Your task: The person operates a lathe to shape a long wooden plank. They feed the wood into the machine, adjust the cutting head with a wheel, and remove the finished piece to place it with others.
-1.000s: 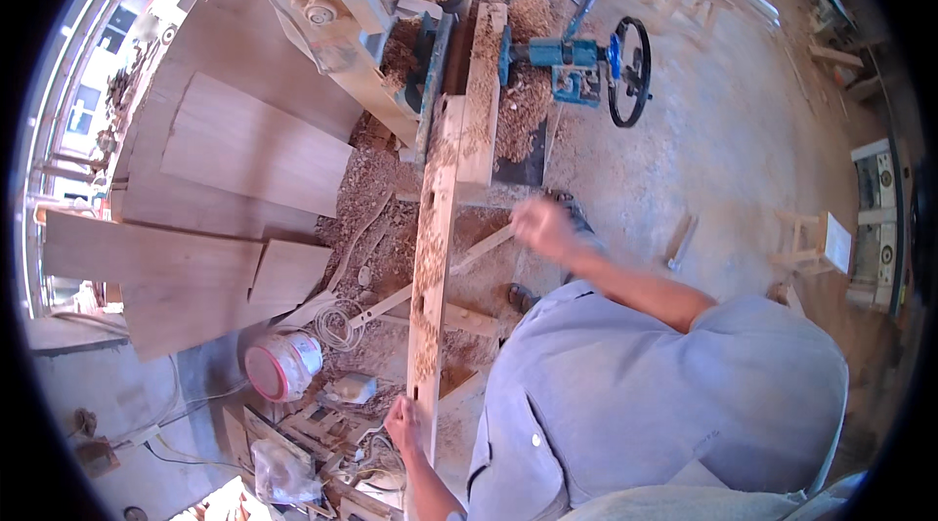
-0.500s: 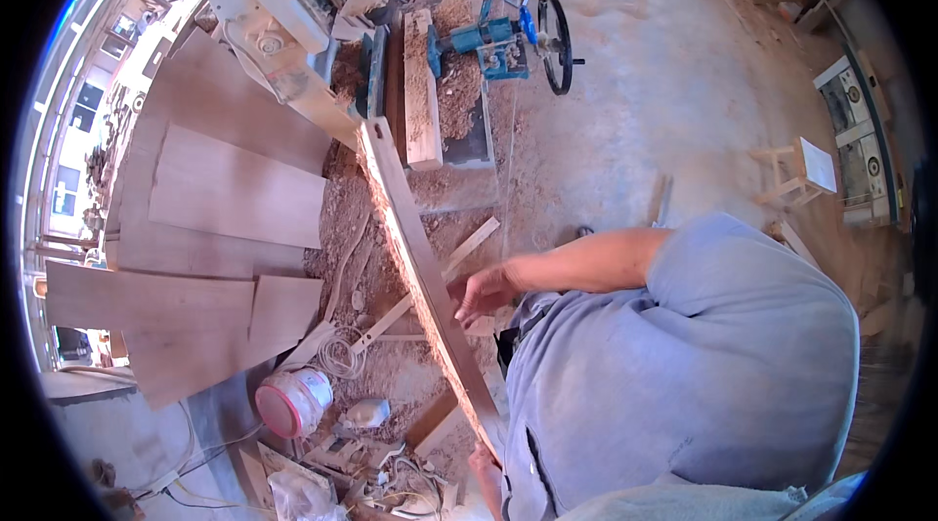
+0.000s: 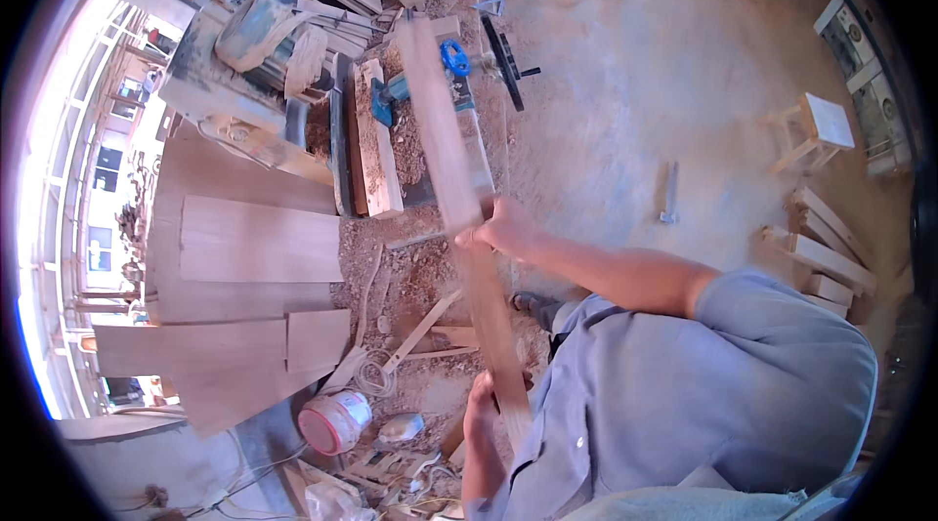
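Observation:
A long wooden beam (image 3: 432, 121) slants across the middle of the view, blurred in part by motion. My left hand (image 3: 481, 408) is closed around its lower end, close to my shirt. Further up the beam, my right hand (image 3: 498, 228) grips it near the middle, thumb and fingers over its edges. The beam's far end passes above a woodworking machine, hiding part of its blue clamp (image 3: 383, 103). Another wooden piece (image 3: 375, 145) lies on the machine's bed beside that clamp, among shavings. A black handwheel (image 3: 501, 62) stands at the machine's right side.
Large wood panels (image 3: 259, 240) lie on the left. Below them are a white and red bucket (image 3: 335, 422), coiled cable (image 3: 375, 375) and scraps. A small stool (image 3: 827, 121), a metal tool (image 3: 669, 194) and cut wood blocks (image 3: 821, 257) stand or lie to the right.
My right hand, off the beam before, now grips it. The beam has swung right and its far end has moved up over the machine. The view has shifted, with the bucket now further right.

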